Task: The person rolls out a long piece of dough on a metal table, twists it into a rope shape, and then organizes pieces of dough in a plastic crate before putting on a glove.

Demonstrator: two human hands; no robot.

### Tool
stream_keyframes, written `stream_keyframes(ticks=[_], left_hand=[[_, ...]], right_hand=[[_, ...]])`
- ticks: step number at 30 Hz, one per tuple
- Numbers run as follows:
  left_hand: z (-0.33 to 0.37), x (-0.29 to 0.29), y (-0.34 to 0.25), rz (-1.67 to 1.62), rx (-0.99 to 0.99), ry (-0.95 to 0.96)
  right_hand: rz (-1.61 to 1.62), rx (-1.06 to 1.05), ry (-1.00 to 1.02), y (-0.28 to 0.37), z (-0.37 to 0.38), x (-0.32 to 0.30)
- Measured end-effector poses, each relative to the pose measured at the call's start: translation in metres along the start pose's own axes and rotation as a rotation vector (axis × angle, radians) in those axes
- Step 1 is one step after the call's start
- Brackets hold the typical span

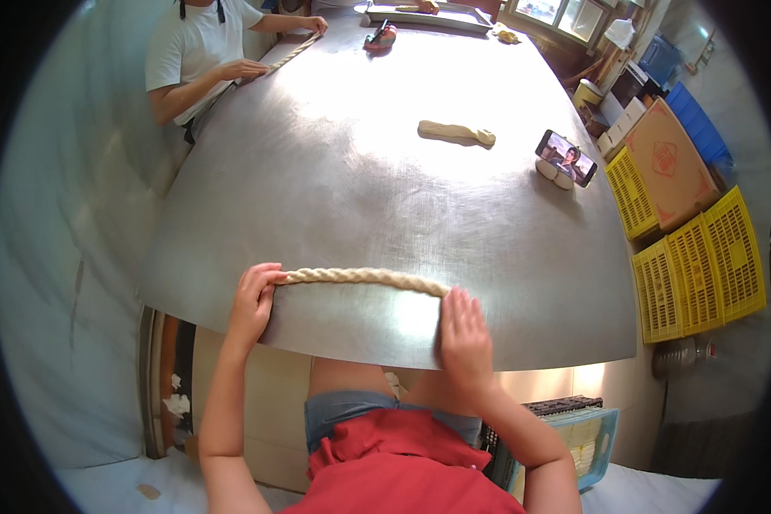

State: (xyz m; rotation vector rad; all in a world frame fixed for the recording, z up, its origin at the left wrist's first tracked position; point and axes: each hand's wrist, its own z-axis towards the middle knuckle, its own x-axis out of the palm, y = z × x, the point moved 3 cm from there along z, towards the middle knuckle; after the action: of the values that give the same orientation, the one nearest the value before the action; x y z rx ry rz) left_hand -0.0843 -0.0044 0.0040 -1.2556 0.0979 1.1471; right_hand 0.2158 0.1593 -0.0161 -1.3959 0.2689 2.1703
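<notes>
A twisted rope of pale dough (364, 276) lies in a shallow arch near the front edge of the metal table. At its left end, my left hand (255, 298) has its fingers closed around the dough, hiding the tip. My right hand (466, 338) rests palm down over the other end, fingers stretched out and side by side; that tip is hidden beneath it. Farther up the table lies a separate smooth strip of dough (456, 133), touched by neither hand.
A phone (565, 159) leans on a small white stand at right. Across the table at far left, another person's hands (242, 68) work a dough rope (293, 53). A tray (428, 15) sits at the far end. Yellow crates (702, 265) and a carton (670, 163) stand beyond the right edge.
</notes>
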Motion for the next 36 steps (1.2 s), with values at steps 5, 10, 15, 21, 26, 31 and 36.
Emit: stream_keyframes(ticks=[5, 10, 15, 21, 26, 31, 36], left_hand=[[-0.019, -0.016, 0.002, 0.233, -0.125, 0.002], [-0.020, -0.015, -0.022, 0.437, 0.145, -0.052], [-0.048, 0.002, -0.035, 0.298, 0.089, -0.051], [-0.100, 0.063, -0.112, 0.346, 0.317, 0.229], [-0.051, 0.127, -0.147, 0.342, 0.249, 0.344], [0.038, 0.158, -0.129, 0.187, 0.589, 0.701], [0.039, 0.189, -0.152, 0.165, 0.745, 0.776]], right_hand=[[0.418, 0.242, -0.026, 0.007, -0.009, -0.020], [0.355, 0.198, -0.179, 0.012, -0.006, -0.003], [0.518, 0.354, -0.123, -0.022, -0.040, -0.026], [0.022, 0.679, -0.137, -0.103, -0.081, -0.055], [0.659, 0.265, -0.037, -0.031, -0.041, -0.030], [0.609, 0.010, -0.069, -0.046, -0.010, -0.020], [0.355, 0.032, -0.067, -0.057, -0.021, 0.003]])
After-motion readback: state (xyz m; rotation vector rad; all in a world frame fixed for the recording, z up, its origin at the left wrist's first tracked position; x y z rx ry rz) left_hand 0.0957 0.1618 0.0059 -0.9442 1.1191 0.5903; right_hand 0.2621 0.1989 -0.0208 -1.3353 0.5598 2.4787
